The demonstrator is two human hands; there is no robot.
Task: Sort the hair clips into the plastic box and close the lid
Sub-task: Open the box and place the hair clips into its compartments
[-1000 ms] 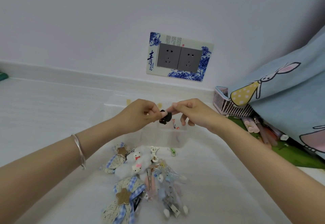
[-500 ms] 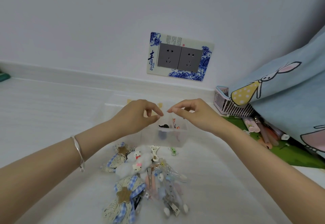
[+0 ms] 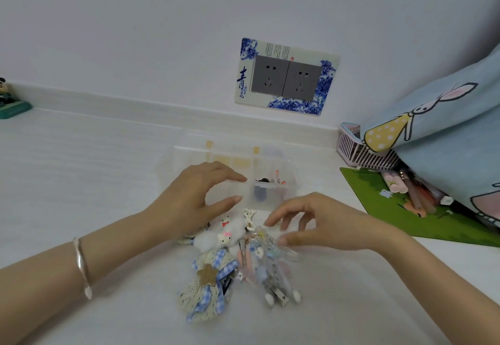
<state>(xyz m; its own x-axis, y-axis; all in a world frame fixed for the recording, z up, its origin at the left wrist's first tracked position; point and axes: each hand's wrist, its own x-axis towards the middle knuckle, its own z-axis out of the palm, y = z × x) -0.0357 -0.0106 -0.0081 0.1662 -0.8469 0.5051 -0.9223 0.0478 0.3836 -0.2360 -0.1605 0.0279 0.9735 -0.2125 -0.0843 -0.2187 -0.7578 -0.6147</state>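
Now | left hand (image 3: 194,201), right hand (image 3: 319,225) spread, empty | clip pile (image 3: 243,258) | box (image 3: 270,182) behind.

Clear glossy plastic box (image 3: 292,182); fluffy white clip (image 3: 211,239); metal bracelet (image 3: 81,263).

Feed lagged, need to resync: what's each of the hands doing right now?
Left hand: open, empty, at the plastic box.
Right hand: open, empty, fingers spread over the clip pile.

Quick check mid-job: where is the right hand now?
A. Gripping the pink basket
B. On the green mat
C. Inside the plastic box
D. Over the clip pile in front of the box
D: the right hand hovers open over the hair clip pile, nearer the camera than the plastic box, holding nothing.
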